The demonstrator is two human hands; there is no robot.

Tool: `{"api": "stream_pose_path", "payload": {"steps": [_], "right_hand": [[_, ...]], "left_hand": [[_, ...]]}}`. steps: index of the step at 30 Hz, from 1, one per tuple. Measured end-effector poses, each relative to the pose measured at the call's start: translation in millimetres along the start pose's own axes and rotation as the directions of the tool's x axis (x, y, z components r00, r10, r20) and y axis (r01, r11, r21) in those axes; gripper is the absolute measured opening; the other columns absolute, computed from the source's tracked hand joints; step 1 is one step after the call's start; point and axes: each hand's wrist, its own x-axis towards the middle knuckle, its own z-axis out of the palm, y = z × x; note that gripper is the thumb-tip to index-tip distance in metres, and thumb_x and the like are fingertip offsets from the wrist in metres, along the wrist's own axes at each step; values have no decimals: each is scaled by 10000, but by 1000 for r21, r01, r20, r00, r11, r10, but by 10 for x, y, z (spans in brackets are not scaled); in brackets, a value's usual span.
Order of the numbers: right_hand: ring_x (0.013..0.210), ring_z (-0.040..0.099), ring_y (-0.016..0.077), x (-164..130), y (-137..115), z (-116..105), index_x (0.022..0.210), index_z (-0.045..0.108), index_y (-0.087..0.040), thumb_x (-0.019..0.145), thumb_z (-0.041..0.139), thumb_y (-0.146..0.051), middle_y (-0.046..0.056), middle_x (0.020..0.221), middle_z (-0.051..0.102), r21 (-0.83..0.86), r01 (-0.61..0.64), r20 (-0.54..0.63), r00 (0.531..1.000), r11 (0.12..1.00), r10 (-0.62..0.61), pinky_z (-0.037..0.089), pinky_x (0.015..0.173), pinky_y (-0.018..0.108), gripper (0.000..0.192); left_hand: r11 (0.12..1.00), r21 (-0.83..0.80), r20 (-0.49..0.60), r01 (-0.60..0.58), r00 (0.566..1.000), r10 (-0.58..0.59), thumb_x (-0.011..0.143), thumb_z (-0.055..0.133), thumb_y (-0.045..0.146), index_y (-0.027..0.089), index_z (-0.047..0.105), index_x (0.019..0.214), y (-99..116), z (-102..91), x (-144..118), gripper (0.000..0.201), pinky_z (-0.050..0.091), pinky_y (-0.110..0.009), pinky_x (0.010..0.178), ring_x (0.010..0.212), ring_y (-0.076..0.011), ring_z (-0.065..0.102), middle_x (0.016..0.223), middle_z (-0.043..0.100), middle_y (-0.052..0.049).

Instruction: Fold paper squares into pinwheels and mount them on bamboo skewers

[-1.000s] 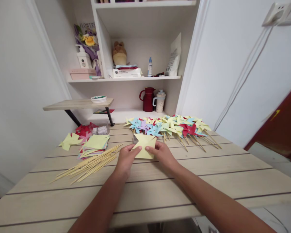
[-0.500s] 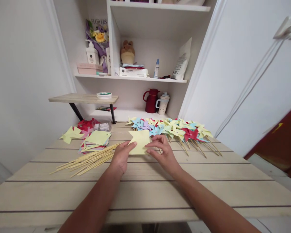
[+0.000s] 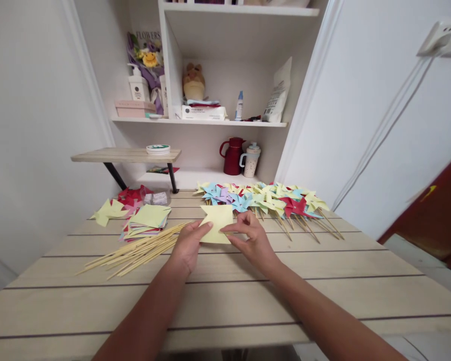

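Yellow sheet (image 3: pixel 218 216) between two hands

The left hand (image 3: pixel 189 244) has its grip closed on the sheet's left side, thumb lying on top. The right hand (image 3: pixel 252 237) has thumb and forefinger at the sheet's lower right edge; whether that grip is pinching the paper or only touching it, I cannot tell. The sheet is over the tabletop (image 3: pixel 225 296), notched on its left side.

Just beyond it and to the right, pinwheels (image 3: pixel 293 206) lie in a crowded pile, their handles pointing nearer the person. Left of the left hand, loose sticks (image 3: pixel 146 249) lie slantwise in front of a paper stack (image 3: pixel 150 216). Behind, a red jug (image 3: pixel 233 156) stands beside a cup (image 3: pixel 251 163).
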Motion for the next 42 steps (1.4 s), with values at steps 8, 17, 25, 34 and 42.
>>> {"api": "stream_pose_path", "payload": {"steps": [8,17,25,34,42], "right_hand": [[821,506,194,5,-2,3,806,788,-297,819,732,-319,23,833,464,57,-73,-6,997,996,73,460,758,360,61],[819,514,187,9,27,-2,922,781,-300,861,661,-246,31,865,508,101,-94,42,995,990,90,461,740,345,145],[804,513,186,34,39,-36,918,784,-305,881,631,-259,35,864,495,97,-91,0,996,991,91,467,732,351,164],[822,509,189,21,27,-51,978,781,-325,860,657,-227,30,865,461,28,-16,24,1000,999,15,460,701,337,197],[760,520,185,17,-28,-31,836,789,-285,849,694,-296,28,790,509,57,-35,1,999,998,35,441,674,330,96]], "left_hand": [[997,72,-1,-29,1000,29,624,850,326,110,770,967,-72,26,7,413,491,-277,709,775,-201,691,939,773,-126],[999,45,-51,18,999,-16,627,836,343,156,767,938,-30,7,16,369,493,-287,722,885,-242,696,976,770,-114],[999,-23,-51,46,998,-47,595,855,306,149,766,912,-21,-7,32,365,501,-273,736,888,-221,694,942,773,-97],[998,-41,-32,57,998,-58,625,849,289,146,767,923,-51,-26,56,340,520,-286,743,856,-214,687,948,767,-100],[999,41,31,14,999,-15,640,847,316,129,773,956,-77,7,34,375,484,-263,715,768,-169,672,927,770,-103]]}}
